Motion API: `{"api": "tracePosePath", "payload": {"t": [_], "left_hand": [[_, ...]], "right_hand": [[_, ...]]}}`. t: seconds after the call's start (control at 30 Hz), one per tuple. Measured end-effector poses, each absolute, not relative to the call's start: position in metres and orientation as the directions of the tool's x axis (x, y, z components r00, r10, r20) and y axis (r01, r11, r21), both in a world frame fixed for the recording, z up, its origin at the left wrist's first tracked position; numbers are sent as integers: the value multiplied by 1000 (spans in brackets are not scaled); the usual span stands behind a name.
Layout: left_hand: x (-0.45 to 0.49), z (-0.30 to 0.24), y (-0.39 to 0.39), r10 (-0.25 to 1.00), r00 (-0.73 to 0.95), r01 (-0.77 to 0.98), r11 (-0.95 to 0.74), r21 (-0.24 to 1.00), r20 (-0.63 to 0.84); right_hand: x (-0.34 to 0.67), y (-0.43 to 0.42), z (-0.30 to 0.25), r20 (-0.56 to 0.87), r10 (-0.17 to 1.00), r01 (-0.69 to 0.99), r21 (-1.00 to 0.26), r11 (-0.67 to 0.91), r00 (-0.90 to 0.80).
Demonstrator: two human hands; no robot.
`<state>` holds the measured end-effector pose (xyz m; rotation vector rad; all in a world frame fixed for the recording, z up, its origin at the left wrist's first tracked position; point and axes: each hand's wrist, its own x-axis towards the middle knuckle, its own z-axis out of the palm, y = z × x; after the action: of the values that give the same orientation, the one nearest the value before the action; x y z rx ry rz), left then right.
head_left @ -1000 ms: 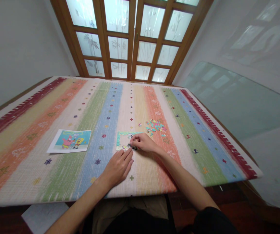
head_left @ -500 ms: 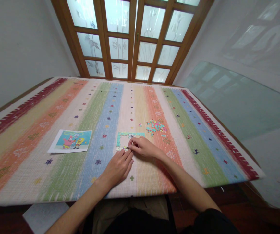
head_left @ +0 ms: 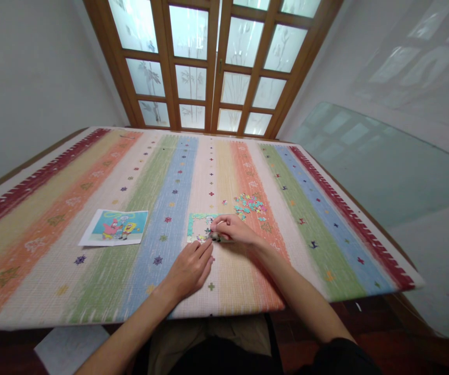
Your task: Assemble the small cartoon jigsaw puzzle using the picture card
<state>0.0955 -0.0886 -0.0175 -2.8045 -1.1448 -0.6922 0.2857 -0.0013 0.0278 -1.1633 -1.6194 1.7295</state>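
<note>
A partly assembled jigsaw puzzle (head_left: 190, 225) lies flat before me, its turquoise border framing a gap in the middle. My left hand (head_left: 191, 266) rests flat on the tablecloth, fingers stretched so that the tips touch the puzzle's lower edge. Over the lower right part of the puzzle, my right hand (head_left: 235, 230) is pinched around a small dark puzzle piece (head_left: 214, 236), partly covered by the fingers. Beyond that hand, a pile of loose puzzle pieces (head_left: 251, 204) spreads out, with one single piece (head_left: 225, 202) apart on its left.
To the left lies a printed cartoon picture (head_left: 111, 229) on white paper. A striped tablecloth (head_left: 146, 203) covers the large table, whose front edge is close to my body. Wooden glazed doors (head_left: 212, 67) stand behind it, and a glass panel (head_left: 380, 161) leans at the right wall.
My right hand has shifted slightly right and turned, uncovering more of the puzzle's middle and dark pieces beneath its fingertips. My left hand has stayed nearly still. The view has tilted a little.
</note>
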Motion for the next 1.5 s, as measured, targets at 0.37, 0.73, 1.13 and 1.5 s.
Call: {"api": "tracePosePath", "payload": {"t": [0.37, 0.73, 1.13, 1.5], "left_hand": [[94, -11, -88, 730, 493, 656, -670, 349, 474], [94, 18, -60, 929, 183, 542, -368, 756, 321], [85, 29, -34, 942, 314, 460, -258, 849, 116], [83, 46, -8, 835, 542, 560, -441, 701, 93]], "right_hand": [[288, 1, 19, -235, 818, 10, -963, -270, -526], [283, -1, 17, -244, 786, -48, -944, -327, -569], [283, -4, 21, -221, 814, 128, -975, -180, -537], [290, 2, 23, -41, 889, 231, -970, 74, -455]]}}
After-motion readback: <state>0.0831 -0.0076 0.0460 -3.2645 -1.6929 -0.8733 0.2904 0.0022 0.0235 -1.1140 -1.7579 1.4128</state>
